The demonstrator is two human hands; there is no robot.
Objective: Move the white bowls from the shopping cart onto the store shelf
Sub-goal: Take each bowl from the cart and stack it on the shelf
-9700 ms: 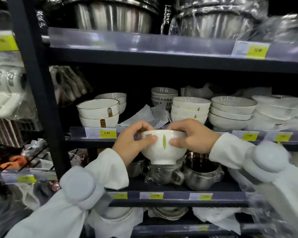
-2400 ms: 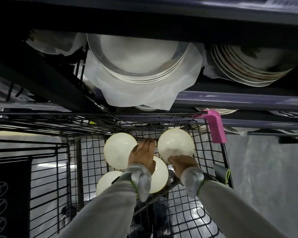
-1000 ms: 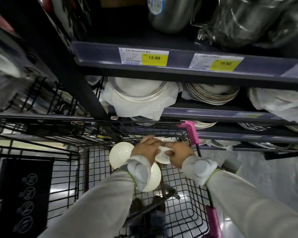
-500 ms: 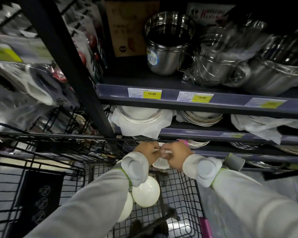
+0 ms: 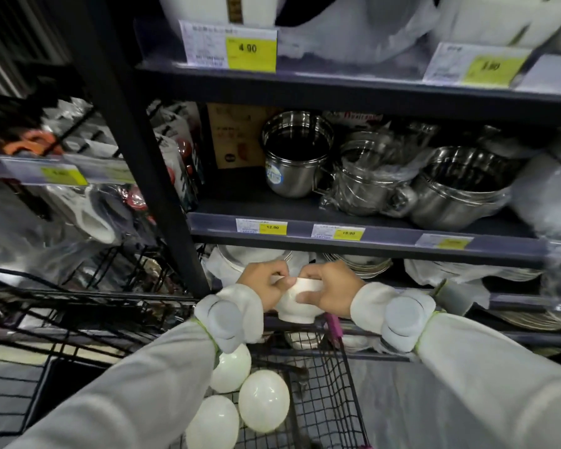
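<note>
White bowl (image 5: 297, 303): gripped by left hand (image 5: 264, 286) and right hand (image 5: 329, 291), fingers curled, above shopping cart (image 5: 331, 384); three bowls (image 5: 263, 400) apparently left inside.

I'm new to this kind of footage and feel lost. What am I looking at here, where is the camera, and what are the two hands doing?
No machine here: a person wears a camera on the head, looking forward and down at their own arms. The left hand and right hand grip one white bowl between them, above a wire cart. Three more bowls lie in the cart. Ahead is a store shelf with steel pots, yellow price tags and plates below.
</note>
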